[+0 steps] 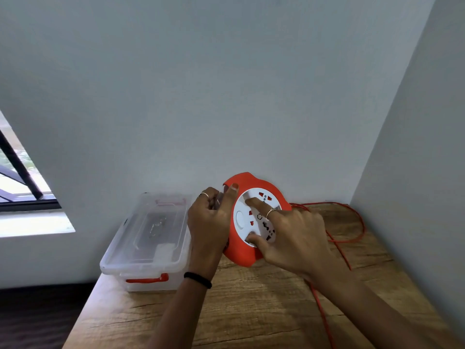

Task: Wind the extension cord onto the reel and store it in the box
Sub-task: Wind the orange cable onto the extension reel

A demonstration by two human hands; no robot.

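Holding the reel (254,220) tilted above the counter (251,311), the left hand (210,222) grasps its rim to steady it; right hand (289,235) fingers (254,204) press the white dial, apparently for winding. Cord (342,250) trails loose; box (148,243) waits closed beside.

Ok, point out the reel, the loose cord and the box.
reel (241,255): head view, lower orange housing.
loose cord (340,248): head view, strand on the table.
box (141,267): head view, lid's near edge.
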